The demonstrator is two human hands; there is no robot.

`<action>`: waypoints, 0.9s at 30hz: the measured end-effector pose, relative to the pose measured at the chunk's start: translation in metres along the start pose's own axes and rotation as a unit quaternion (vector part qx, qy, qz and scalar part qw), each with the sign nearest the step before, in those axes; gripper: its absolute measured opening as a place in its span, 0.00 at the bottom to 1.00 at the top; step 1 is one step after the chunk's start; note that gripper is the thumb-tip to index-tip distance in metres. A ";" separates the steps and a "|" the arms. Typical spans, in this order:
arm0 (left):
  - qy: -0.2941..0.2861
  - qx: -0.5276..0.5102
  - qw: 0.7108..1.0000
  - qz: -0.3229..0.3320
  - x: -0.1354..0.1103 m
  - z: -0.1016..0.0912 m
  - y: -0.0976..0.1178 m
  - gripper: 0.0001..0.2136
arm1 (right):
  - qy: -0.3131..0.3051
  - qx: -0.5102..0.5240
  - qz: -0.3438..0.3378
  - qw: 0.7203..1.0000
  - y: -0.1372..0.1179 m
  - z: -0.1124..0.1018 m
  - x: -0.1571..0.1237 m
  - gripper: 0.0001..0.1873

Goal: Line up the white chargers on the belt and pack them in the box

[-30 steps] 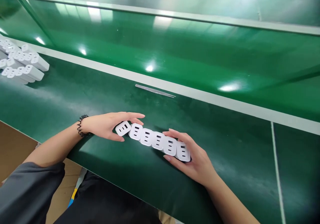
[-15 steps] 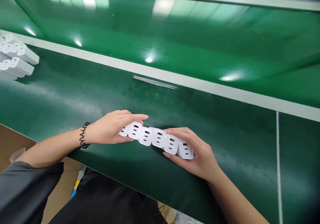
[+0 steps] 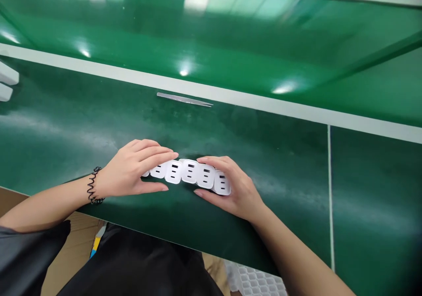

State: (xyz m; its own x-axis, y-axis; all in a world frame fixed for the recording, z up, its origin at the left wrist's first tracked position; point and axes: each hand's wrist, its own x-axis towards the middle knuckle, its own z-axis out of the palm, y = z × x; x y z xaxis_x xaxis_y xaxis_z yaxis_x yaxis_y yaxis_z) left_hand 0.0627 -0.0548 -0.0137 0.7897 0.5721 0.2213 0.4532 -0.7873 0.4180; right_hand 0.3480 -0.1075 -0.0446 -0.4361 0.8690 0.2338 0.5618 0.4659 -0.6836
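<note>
A row of several white plug adapters (image 3: 189, 176) lies on the green table (image 3: 296, 186), their slotted faces turned toward me. My left hand (image 3: 132, 173) cups the row's left end, fingers laid over the top and thumb along the near side. My right hand (image 3: 231, 188) grips the right end the same way, fingers over the top, thumb below. The two hands squeeze the row between them. A black coiled band (image 3: 93, 186) circles my left wrist.
Metal tweezers (image 3: 184, 99) lie beyond the row near a grey rail (image 3: 263, 104). More white adapters (image 3: 6, 82) show at the far left edge. Behind the rail runs a glossy green belt (image 3: 231, 41). A white tray (image 3: 257, 280) sits below the table edge.
Both hands have pushed inward, and the adapter row is shorter and tighter than before. The left end adapter, earlier askew, now sits in line. The view has shifted right, so the far-left pile has nearly left the frame.
</note>
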 end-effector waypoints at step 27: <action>0.012 -0.008 1.000 0.011 0.003 0.002 -0.001 0.22 | -0.037 0.048 -0.070 0.996 0.005 -0.011 0.003 0.31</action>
State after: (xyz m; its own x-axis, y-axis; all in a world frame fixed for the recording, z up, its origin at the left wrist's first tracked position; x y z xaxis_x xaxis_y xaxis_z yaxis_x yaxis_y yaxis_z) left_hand 0.0654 -0.0521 -0.0151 0.7898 0.5594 0.2516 0.4278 -0.7964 0.4275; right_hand 0.3568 -0.1007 -0.0399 -0.5578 0.7801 0.2833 0.4231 0.5609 -0.7116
